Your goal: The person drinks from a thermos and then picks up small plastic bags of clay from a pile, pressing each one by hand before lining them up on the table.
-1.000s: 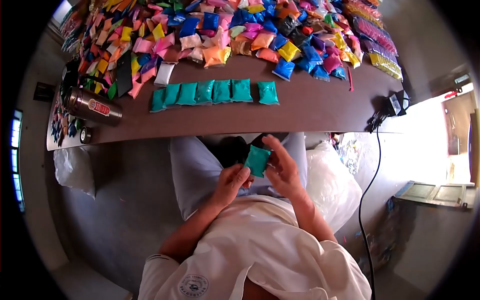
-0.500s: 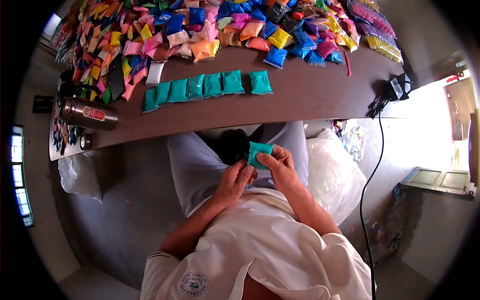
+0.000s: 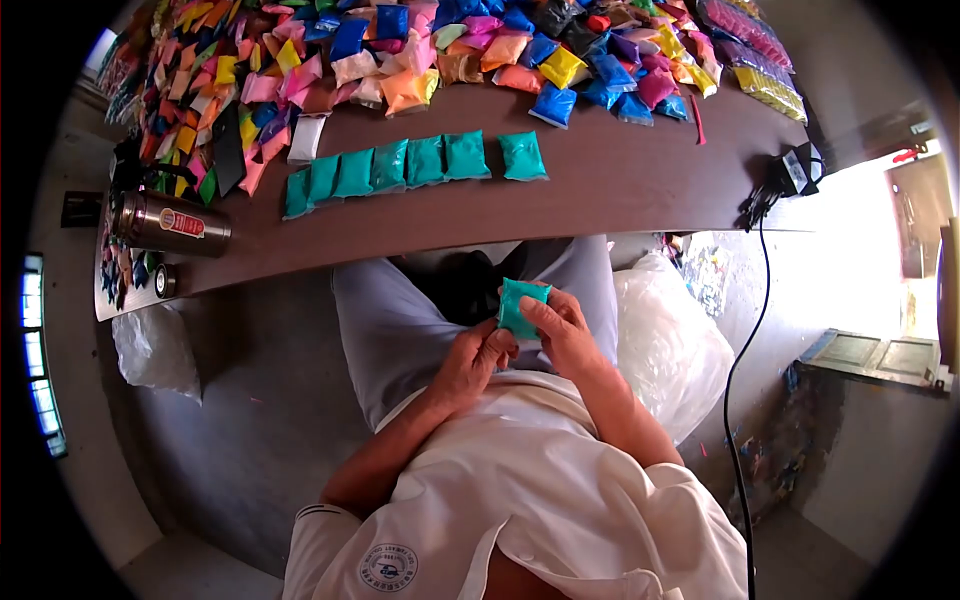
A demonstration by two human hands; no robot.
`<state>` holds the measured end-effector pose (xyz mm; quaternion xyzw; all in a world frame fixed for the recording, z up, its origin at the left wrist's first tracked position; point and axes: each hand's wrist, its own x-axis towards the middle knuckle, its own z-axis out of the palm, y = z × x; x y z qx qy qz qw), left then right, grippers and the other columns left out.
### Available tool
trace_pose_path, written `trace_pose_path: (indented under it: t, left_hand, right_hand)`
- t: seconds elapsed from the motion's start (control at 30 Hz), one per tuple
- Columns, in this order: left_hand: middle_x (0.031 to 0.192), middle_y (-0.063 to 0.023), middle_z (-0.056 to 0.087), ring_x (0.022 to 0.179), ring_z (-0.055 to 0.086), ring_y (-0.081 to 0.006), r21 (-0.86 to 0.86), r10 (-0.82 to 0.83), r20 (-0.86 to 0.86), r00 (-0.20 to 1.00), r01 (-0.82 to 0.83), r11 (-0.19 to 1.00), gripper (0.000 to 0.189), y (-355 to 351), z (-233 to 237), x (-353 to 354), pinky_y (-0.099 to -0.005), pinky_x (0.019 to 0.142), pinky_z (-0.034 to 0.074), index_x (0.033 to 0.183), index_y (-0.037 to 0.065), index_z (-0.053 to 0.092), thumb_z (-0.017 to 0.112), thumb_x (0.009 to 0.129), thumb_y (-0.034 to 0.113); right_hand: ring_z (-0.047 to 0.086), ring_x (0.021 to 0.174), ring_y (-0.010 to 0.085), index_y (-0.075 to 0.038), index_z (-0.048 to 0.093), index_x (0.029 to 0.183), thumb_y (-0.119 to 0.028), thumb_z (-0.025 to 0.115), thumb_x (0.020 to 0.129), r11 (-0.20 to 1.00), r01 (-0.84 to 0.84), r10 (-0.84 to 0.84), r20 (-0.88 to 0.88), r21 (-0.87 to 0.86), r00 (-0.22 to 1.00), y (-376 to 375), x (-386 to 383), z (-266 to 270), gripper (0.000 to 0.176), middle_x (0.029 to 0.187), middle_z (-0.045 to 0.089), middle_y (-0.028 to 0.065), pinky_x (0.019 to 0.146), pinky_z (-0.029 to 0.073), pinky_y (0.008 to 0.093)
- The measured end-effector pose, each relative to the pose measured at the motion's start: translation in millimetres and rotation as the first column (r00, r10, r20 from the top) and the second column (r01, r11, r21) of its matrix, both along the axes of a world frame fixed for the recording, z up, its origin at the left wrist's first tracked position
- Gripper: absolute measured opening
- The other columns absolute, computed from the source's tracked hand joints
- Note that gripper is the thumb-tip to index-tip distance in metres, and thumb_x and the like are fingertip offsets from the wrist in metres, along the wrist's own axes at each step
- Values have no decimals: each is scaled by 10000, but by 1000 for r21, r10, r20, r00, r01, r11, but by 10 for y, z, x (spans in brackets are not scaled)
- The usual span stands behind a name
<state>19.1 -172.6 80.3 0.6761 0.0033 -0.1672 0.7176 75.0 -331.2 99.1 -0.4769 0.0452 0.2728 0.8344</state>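
Note:
A small teal packet (image 3: 520, 306), in what looks like clear plastic, is held over my lap. My right hand (image 3: 565, 328) grips its right side, with the thumb pressed on the front face. My left hand (image 3: 474, 362) is closed at the packet's lower left corner, its fingers curled and partly hidden. On the table in front, several matching teal packets (image 3: 425, 161) lie side by side in a slightly slanting row. One more teal packet (image 3: 523, 157) lies a little apart at the row's right end.
A big heap of colourful packets (image 3: 400, 60) covers the table's far side. A steel flask (image 3: 165, 224) lies at the left near its round cap (image 3: 166, 281). At right sit a black device (image 3: 800, 170) and its cable (image 3: 745, 370). A plastic bag (image 3: 665, 350) stands beside my leg.
The packet has been raised slightly and turned a bit more upright in my hands. My right thumb has shifted a little on its face. The view has moved slightly.

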Motion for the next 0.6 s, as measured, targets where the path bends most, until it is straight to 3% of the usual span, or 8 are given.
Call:
trace_pose_path:
  t: [0.1,0.2,0.4,0.47,0.53,0.6]
  left_hand:
    - [771,-35,594,665,508,-79,4,-4,5,1000,4,1000,406,1,-14,-7,-236,624,450,975,2,557,448,998,393]
    - [783,-34,602,672,515,-81,28,-15,23,1000,14,1000,408,-1,-30,-7,-235,630,453,986,4,565,447,998,395]
    - [794,-40,606,681,523,-86,-45,-3,-19,1000,2,999,408,9,-54,-2,-240,629,459,958,0,569,446,1000,387]
    - [779,-38,597,670,516,-91,-103,20,-65,998,-27,994,400,8,-55,-4,-239,625,451,935,11,565,444,1001,387]
    - [763,-36,587,658,509,-96,-161,38,-109,993,-55,985,394,12,-72,4,-238,620,443,911,23,562,443,1002,388]
    - [767,-51,592,659,527,-97,-329,-19,-178,984,-41,944,430,8,-103,9,-236,622,451,902,27,571,450,990,430]
  right_hand:
    - [607,644,133,13,577,948,-191,627,915,998,-68,68,10,0,998,-57,-11,-38,212,789,637,66,578,501,277]
    - [612,650,139,17,573,944,-175,620,915,987,-153,145,137,48,980,-74,-41,-64,199,803,646,75,586,505,281]
    - [630,675,179,24,559,974,-155,553,931,982,-166,175,114,-87,978,-95,-27,-111,185,841,654,109,628,517,310]
    - [639,742,206,42,555,1064,-202,495,943,963,-162,183,-77,217,980,-135,16,-90,280,886,650,130,657,518,314]
    - [636,763,212,51,542,1115,-243,481,947,924,-205,240,-72,323,968,-134,71,-7,344,914,646,132,665,515,315]
    - [633,785,218,60,529,1166,-283,467,951,874,-241,293,-62,422,954,-154,85,1,410,942,641,134,673,511,317]
